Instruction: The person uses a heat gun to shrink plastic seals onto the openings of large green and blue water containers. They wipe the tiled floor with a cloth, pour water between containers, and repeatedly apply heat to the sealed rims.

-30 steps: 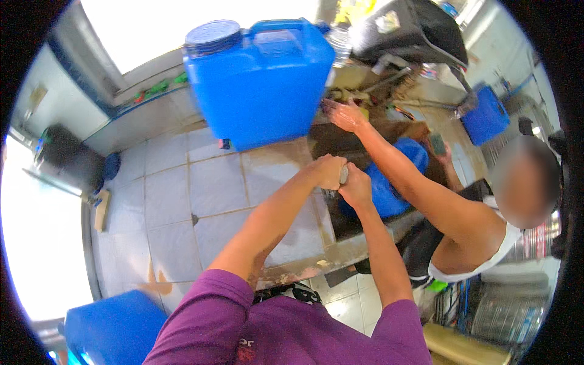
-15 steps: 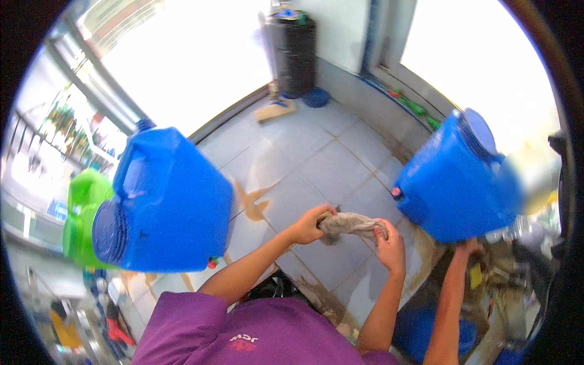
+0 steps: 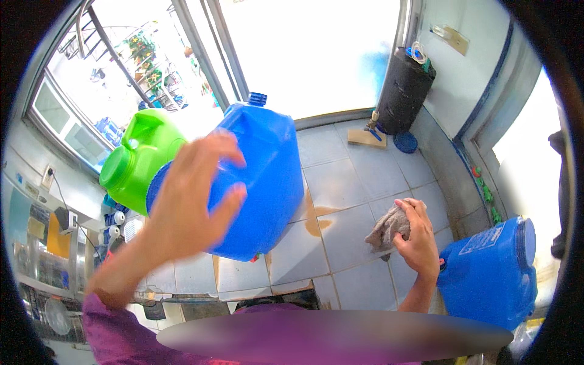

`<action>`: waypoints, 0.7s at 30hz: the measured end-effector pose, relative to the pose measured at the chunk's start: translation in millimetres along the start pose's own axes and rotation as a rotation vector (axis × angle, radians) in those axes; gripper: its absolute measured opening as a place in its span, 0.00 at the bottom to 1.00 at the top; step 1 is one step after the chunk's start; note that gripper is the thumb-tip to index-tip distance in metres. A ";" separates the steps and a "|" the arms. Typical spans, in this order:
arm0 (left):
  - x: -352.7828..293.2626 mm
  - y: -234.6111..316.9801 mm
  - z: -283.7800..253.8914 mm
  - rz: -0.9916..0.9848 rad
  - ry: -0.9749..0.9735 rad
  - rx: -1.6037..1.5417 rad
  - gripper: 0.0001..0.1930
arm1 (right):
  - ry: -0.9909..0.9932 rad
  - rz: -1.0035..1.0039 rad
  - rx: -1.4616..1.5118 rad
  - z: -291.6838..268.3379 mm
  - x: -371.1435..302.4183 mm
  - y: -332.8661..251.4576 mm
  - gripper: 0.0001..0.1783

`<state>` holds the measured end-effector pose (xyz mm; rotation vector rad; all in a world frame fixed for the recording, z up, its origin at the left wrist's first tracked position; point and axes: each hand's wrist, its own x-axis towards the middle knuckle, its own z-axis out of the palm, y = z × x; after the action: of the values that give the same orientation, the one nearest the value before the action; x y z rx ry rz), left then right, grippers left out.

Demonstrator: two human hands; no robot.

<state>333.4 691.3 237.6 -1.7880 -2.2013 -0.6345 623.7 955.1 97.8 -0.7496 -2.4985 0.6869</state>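
My left hand [image 3: 185, 198] is raised with its fingers apart, in front of a large blue jerrycan [image 3: 264, 182], and hides part of it. Whether it touches the jerrycan cannot be told. The jerrycan has a dark blue cap on top and a small red fitting low down. Crumpled in my right hand [image 3: 421, 240] is a greyish-brown rag [image 3: 384, 232], held over the floor tiles with its loose end hanging left. Behind the big jerrycan, to the left, stands a bright green jerrycan [image 3: 149, 137]. A second blue jerrycan [image 3: 486, 271] lies right of my right forearm.
Brown wet stains [image 3: 316, 225] mark the tiled floor [image 3: 347, 188]. By the far right wall are a black cylinder [image 3: 409, 91], a floor brush [image 3: 366, 139] and a round blue lid [image 3: 406, 143]. A green hose-like item [image 3: 486, 193] runs along the right wall. Shelving [image 3: 48, 243] stands at left.
My left hand has let go of the rag and moved left to the big blue jerrycan; my right hand keeps the rag. The view has swung left. Another person's hand at the right jerrycan is out of sight.
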 end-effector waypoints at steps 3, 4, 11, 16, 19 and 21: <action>52.6 -53.5 -1.9 -0.109 -0.227 -0.058 0.20 | -0.093 -0.080 -0.030 -8.5 15.0 -22.1 0.42; 60.4 -67.2 -1.2 -0.173 -0.411 -0.107 0.19 | -0.139 -0.085 -0.035 -10.5 20.1 -29.1 0.45; 8.2 -102.9 -33.6 -0.270 -0.389 -0.221 0.20 | -0.384 -0.437 0.185 1.7 98.8 -49.3 0.59; -37.8 -98.9 -68.6 -0.495 -0.312 -0.290 0.21 | -0.424 -0.460 0.214 59.6 206.8 -24.6 0.64; -48.5 -98.8 -74.0 -0.613 -0.318 -0.299 0.21 | -0.335 -0.152 -0.286 126.3 244.4 -0.6 0.63; -52.2 -99.8 -72.2 -0.653 -0.307 -0.347 0.21 | -0.250 0.031 -0.061 206.6 254.7 3.6 0.61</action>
<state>242.0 596.2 259.7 -1.3349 -3.0821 -0.9689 322.5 1042.3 1.8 -0.7671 -2.7499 0.7597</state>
